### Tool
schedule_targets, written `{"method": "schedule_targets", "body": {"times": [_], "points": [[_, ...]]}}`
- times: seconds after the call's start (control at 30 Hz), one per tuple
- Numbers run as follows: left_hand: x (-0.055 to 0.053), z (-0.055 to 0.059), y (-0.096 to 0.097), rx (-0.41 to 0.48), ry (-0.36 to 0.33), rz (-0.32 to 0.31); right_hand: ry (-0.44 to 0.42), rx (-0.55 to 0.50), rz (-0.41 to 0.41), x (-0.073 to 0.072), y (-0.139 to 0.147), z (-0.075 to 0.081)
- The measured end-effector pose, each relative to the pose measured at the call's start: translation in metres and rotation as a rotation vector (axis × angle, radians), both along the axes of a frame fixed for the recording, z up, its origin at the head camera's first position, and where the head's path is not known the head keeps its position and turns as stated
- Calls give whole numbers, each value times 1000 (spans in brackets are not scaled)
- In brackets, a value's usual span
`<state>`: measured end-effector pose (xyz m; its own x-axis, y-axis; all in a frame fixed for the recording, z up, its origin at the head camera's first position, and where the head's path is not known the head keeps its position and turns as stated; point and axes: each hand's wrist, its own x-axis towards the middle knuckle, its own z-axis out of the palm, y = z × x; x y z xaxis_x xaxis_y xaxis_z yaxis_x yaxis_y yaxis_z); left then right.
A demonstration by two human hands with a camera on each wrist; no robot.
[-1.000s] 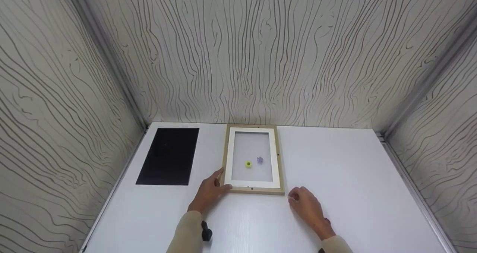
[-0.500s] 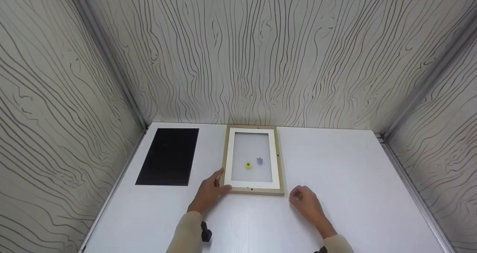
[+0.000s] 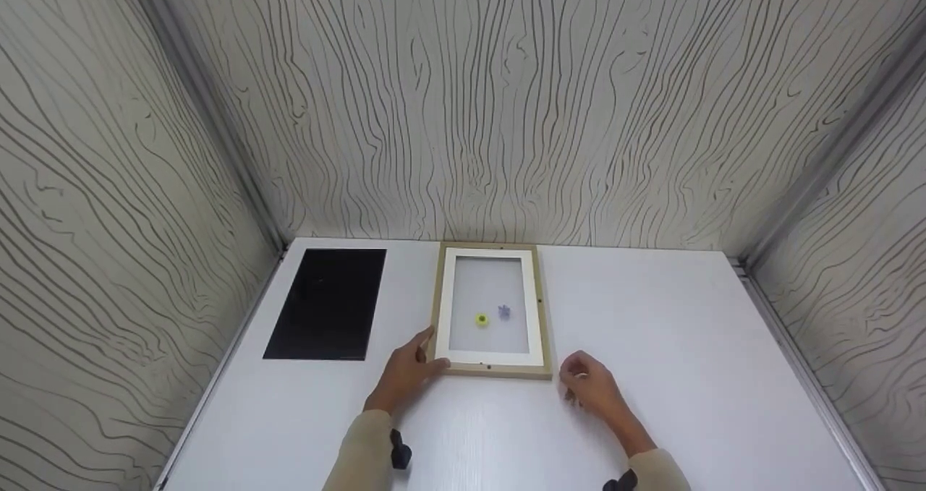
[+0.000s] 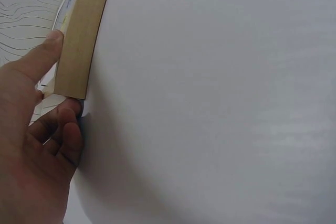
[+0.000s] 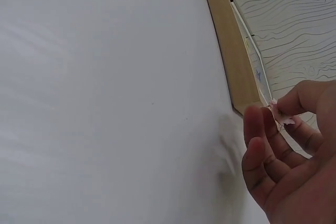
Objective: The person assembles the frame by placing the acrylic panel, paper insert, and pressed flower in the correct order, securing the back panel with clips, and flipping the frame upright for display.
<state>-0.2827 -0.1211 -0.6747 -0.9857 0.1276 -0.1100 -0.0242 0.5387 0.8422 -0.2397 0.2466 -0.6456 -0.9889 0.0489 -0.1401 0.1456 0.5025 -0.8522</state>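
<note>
Your right hand [image 3: 592, 387] is shifting, pinching a pink scrap [image 5: 280, 115] outside the frame [image 3: 514, 371] at five o'clock; your left hand [image 3: 404, 375] is gripping seven o'clock.

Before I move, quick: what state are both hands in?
Left hand: holding the wooden frame at its near-left corner.
Right hand: pinching a small pale pink piece.

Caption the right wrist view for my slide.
Right hand pinches a pale pink piece near the wooden frame.

Left hand [image 4: 23, 140] round the corner of a wooden frame [image 4: 80, 43] on white tabletop [image 4: 210, 98]
</note>
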Motion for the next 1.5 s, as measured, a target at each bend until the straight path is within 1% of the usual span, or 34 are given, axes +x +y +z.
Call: {"method": "schedule_targets", "body": {"times": [0.33,0.57,0.63,0.83,1.0,1.17,1.33,1.5], "points": [[3,2,0,-1,-4,4,-1,-115,14,-8,-2,14],[2,1,-1,19,20,-17,19,-117,29,-15,-3,24],[1,0,-2,21,26,-21,19,-123,31,-17,-4,26],[-3,-3,-2,22,19,-15,22,-185,46,-21,-5,30],[-4,-3,-2,15,27,-22,34,-201,64,-25,-6,32],[-3,-3,-2,1,30,-23,31,-226,41,-32,-9,34],[-2,-3,-1,1,23,-10,26,-240,35,-41,-11,36],[-1,-1,0,5,10,0,3,-281,22,-50,-13,39]]}}
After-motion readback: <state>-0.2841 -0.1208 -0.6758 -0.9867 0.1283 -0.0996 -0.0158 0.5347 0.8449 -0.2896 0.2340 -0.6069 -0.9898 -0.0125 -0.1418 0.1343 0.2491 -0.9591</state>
